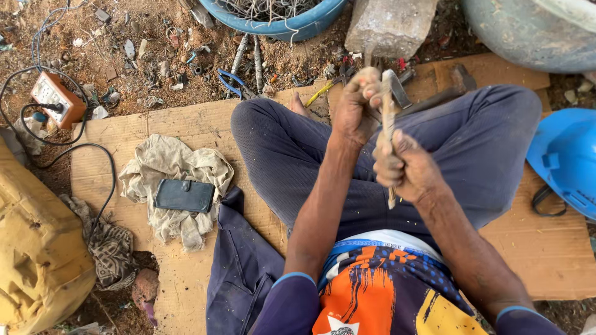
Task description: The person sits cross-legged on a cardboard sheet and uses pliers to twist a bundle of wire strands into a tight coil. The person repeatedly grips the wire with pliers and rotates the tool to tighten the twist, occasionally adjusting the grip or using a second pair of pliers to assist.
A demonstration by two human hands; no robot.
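Note:
I sit cross-legged on a cardboard sheet [186,118]. My left hand [355,105] is closed around the top end of a thin wooden stick [388,124], next to a grey metal head [397,87] at that end. My right hand [410,169] grips the same stick lower down, and its splintered tip pokes out below my fist. The stick stands almost upright above my lap. Both hands are dusty.
A dark wallet [184,195] lies on a crumpled cloth [167,167] to my left. A socket box [57,98] with black cables sits far left. A blue helmet [565,155] is at right. A blue basin [279,18], concrete block [388,25], pliers [233,82] and a hammer [459,84] lie ahead.

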